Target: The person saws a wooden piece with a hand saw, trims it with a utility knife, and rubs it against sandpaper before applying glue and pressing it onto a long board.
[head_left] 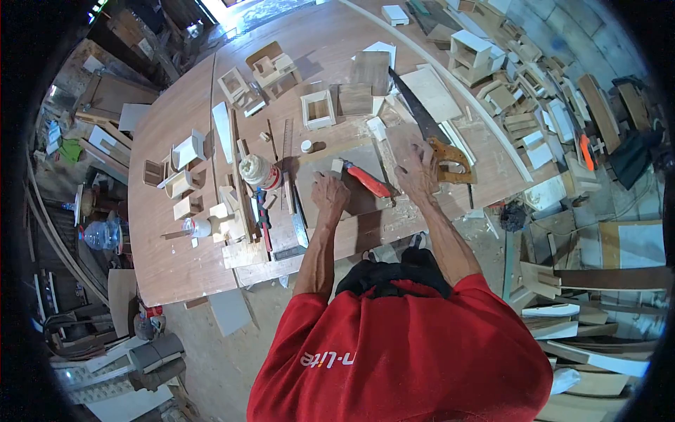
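Note:
My left hand rests on a flat brown board at the near edge of the bench. Its fingers are bent and closed; whatever they hold is hidden. Just right of it lies a red-handled tool, its light-coloured end close to my fingertips. My right hand is closed on the near side of a thin brown piece of wood. Beside that hand, on its right, lies a handsaw with a yellowish wooden handle, its blade pointing away from me.
Left of the board stand a glue tub, a metal square and a small white cap. Small wooden furniture models and a wooden frame stand farther back. Wood pieces crowd the right wall; sawdust lies around.

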The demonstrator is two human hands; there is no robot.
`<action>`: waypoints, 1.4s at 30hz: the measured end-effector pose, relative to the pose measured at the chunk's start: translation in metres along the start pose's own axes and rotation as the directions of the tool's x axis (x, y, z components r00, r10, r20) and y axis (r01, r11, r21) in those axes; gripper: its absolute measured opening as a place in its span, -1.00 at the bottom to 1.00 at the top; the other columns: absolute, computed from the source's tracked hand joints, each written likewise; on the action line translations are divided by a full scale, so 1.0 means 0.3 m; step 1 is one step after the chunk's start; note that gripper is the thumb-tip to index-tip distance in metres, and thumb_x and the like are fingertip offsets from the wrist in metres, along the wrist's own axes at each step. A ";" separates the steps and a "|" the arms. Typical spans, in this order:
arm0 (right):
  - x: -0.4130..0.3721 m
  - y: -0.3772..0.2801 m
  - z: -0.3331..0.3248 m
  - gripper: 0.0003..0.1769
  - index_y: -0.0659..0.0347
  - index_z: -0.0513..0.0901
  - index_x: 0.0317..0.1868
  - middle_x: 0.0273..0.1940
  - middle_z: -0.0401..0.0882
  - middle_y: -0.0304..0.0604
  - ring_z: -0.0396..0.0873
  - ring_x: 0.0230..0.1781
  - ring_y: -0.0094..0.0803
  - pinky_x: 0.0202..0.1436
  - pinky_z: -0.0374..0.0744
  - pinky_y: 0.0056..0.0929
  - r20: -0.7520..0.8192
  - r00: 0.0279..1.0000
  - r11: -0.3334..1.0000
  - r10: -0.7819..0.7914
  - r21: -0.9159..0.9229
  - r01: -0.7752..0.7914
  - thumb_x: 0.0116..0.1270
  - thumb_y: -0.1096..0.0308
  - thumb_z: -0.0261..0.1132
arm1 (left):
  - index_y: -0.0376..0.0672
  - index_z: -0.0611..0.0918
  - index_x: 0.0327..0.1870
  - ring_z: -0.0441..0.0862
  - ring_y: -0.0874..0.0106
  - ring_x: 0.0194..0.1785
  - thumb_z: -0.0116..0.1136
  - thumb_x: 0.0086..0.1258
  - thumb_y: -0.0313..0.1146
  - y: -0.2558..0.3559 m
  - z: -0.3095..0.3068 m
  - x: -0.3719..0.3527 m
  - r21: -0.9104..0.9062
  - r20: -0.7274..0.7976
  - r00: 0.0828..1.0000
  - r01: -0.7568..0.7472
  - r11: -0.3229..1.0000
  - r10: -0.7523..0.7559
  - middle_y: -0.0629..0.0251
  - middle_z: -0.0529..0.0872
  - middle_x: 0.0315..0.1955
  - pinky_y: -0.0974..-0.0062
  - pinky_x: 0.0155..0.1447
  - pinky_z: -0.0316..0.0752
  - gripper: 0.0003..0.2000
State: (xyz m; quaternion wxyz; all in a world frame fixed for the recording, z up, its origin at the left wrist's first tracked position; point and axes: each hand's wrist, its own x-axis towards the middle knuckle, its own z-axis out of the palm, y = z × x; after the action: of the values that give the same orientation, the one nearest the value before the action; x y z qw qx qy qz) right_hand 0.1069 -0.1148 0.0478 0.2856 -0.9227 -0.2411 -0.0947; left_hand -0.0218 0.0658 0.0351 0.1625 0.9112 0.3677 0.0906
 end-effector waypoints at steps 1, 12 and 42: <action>0.002 0.007 -0.008 -0.26 0.08 0.42 0.24 0.22 0.15 -0.01 0.28 0.17 0.07 0.16 0.38 0.01 -0.001 1.000 1.000 0.006 -0.006 -0.006 -0.02 0.24 0.43 | -0.29 0.59 -0.14 0.55 0.03 -0.10 0.22 0.10 -0.30 0.000 0.004 -0.001 -0.003 0.005 1.000 -0.006 1.000 0.006 -0.02 0.51 -0.09 0.17 -0.13 0.53 -0.67; 0.058 0.011 0.033 -0.45 0.19 0.56 0.05 0.15 0.26 -0.02 0.35 0.11 -0.02 0.14 0.42 -0.08 0.041 0.999 0.999 0.031 -0.011 -0.030 0.00 0.22 0.41 | -0.27 0.52 -0.08 0.59 -0.03 -0.08 0.26 0.18 -0.22 0.137 0.103 0.097 -0.093 -0.054 0.998 -0.049 0.995 0.044 -0.08 0.57 -0.14 0.07 -0.04 0.52 -0.63; 0.246 0.802 -0.360 -0.37 0.24 0.42 0.17 0.19 0.26 -0.02 0.25 0.25 0.02 0.10 0.47 -0.02 -0.019 0.971 0.842 0.237 -0.495 -0.215 0.05 0.30 0.37 | -0.02 0.48 0.12 0.30 0.01 0.27 0.24 0.19 -0.24 0.604 0.150 -0.094 -0.065 0.187 0.932 -0.302 0.951 0.309 0.10 0.37 0.15 -0.10 0.21 0.25 -0.56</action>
State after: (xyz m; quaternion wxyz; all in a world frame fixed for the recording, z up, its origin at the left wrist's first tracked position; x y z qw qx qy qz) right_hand 0.2870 -0.3213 0.0435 0.0446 -0.9886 -0.1044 -0.0987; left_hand 0.0870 -0.0869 0.0577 0.1978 0.9586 0.2022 0.0315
